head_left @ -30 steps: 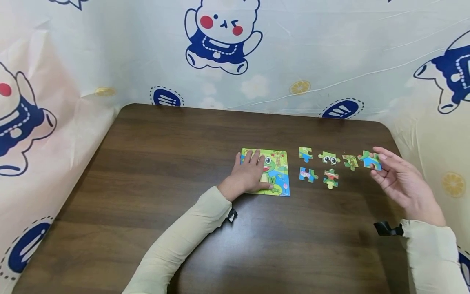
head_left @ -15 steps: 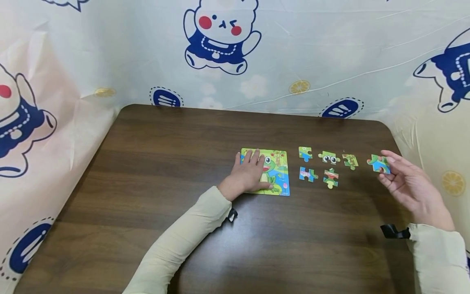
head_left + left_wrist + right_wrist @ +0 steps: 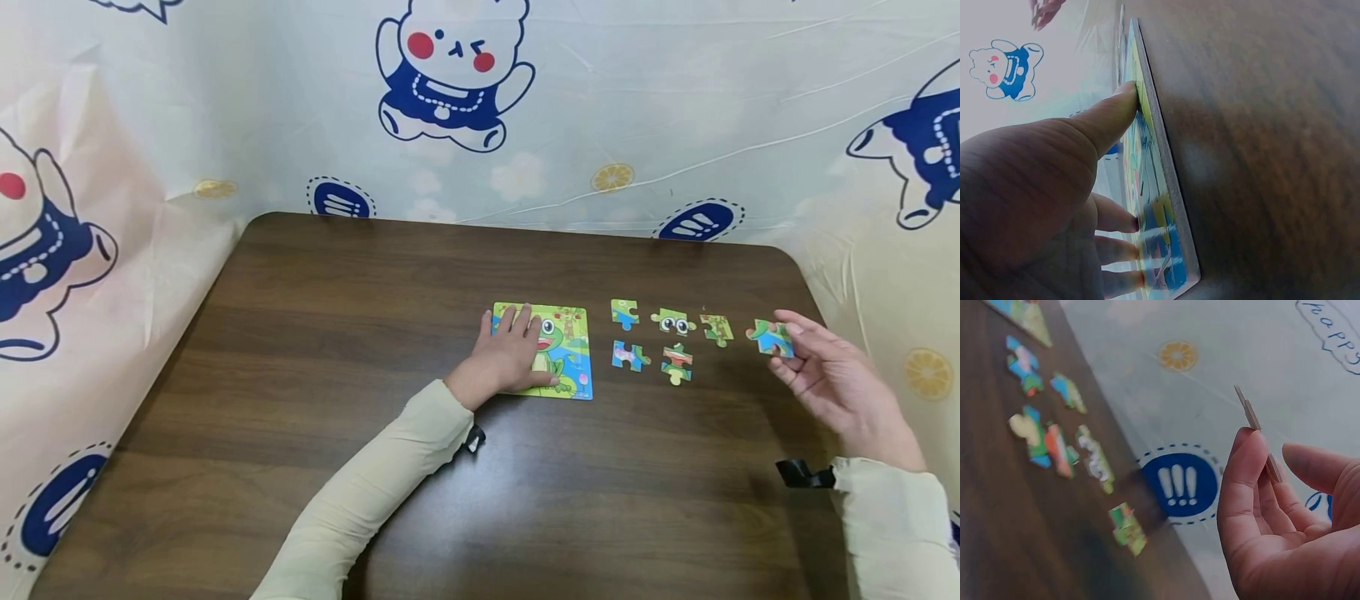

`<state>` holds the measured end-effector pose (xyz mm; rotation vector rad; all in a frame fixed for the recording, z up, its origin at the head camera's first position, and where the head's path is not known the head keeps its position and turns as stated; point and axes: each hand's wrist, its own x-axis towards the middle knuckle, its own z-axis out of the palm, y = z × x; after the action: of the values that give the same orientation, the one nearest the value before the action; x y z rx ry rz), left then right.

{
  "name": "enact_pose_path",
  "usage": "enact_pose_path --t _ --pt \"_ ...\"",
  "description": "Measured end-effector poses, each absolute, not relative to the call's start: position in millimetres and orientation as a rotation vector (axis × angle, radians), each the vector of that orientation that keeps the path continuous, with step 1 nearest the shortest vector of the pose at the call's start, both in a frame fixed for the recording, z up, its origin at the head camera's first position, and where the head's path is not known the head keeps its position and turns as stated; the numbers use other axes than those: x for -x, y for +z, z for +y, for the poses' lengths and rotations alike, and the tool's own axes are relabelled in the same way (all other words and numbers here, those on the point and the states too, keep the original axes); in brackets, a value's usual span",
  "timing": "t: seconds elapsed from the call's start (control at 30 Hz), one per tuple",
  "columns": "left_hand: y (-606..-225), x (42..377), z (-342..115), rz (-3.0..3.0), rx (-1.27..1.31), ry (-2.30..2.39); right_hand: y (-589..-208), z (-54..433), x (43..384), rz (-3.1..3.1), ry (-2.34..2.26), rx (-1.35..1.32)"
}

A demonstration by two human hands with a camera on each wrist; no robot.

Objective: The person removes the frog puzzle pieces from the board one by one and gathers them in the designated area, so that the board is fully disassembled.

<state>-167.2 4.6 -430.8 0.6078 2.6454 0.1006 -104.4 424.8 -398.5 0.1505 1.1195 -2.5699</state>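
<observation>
My left hand [image 3: 501, 357] rests with spread fingers on a square frog puzzle board [image 3: 576, 354], covering its left part. In the left wrist view, the thumb and fingertips meet the board's [image 3: 1172, 250] printed face. Out to the right, my right hand [image 3: 843, 392] pinches a blue and green jigsaw piece [image 3: 770, 337] between thumb and fingers, above the table. The right wrist view shows that piece [image 3: 1251, 416] edge-on. Between board and right hand lie several loose pieces, among them one with two eyes [image 3: 672, 322] and one with a red mouth [image 3: 677, 365].
The brown wooden table [image 3: 360, 317] has rounded far corners. A printed cloth [image 3: 315, 100] with cartoon bears hangs behind and at both sides of it. Black straps [image 3: 804, 473] stick out at the sleeve cuffs.
My right hand has carried the pinched piece a little to the right and toward me, then slightly back left. My left hand, the board and the loose pieces have stayed put.
</observation>
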Motion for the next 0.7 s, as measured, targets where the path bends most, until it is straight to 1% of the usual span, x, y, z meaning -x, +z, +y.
enact_pose_path --t 0.07,0.33,0.7 --pt "-431 167 5 2.645 -0.611 0.101 -406 423 105 1.194 -2.547 -0.165" --pt "-430 167 6 2.645 -0.617 0.095 -433 420 102 1.399 -2.392 -0.391" --pt "-428 166 4 2.639 -0.617 0.089 -445 419 100 1.526 -2.306 -0.479"
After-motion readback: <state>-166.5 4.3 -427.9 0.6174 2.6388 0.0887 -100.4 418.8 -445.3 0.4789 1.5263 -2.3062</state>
